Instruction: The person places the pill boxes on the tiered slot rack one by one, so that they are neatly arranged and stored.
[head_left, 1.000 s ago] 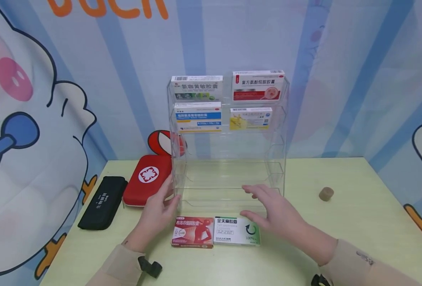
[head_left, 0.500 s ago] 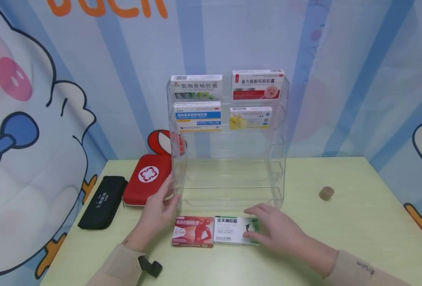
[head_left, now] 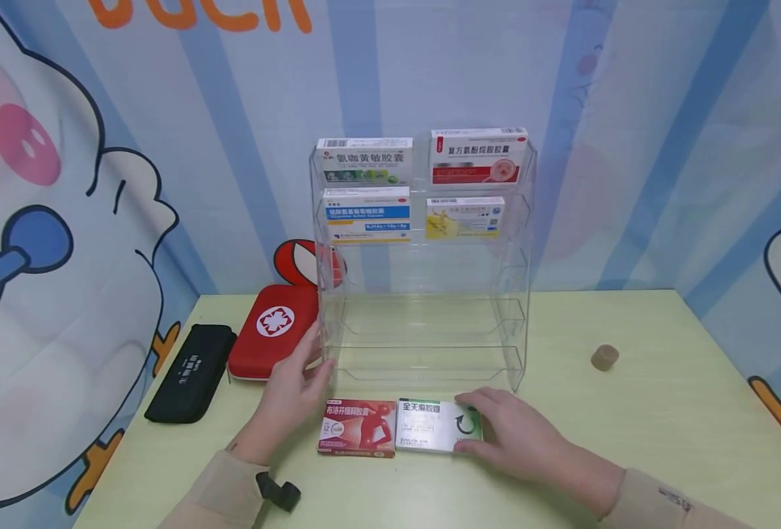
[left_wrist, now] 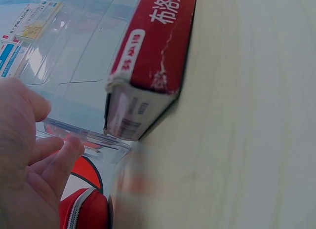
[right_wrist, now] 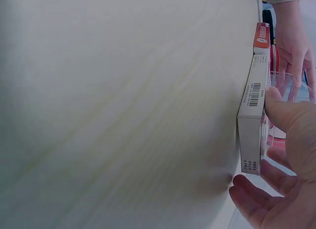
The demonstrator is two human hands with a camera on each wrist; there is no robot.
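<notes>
A white and green medicine box (head_left: 430, 426) lies on the table before a clear acrylic display rack (head_left: 423, 360). My right hand (head_left: 519, 441) holds its right end, thumb at the near edge and fingers at the far edge; the right wrist view shows the thumb against the barcode side. A red medicine box (head_left: 357, 428) lies directly left of it, with its worn end (left_wrist: 133, 110) close up in the left wrist view. My left hand (head_left: 291, 382) grips the rack's lower left side, the thumb in front and some fingers hidden behind the panel.
Medicine boxes stand in the rack's upper tiers, including a blue-striped one (head_left: 366, 215) and a red-banded one (head_left: 478, 158). Left of the rack lie a red first-aid case (head_left: 274, 330) and a black pouch (head_left: 190, 375). A small brown cylinder (head_left: 605, 358) stands at the right.
My right hand has come down from in front of the rack's lower tier to the white and green box and taken hold of its right end. My left hand stays on the rack.
</notes>
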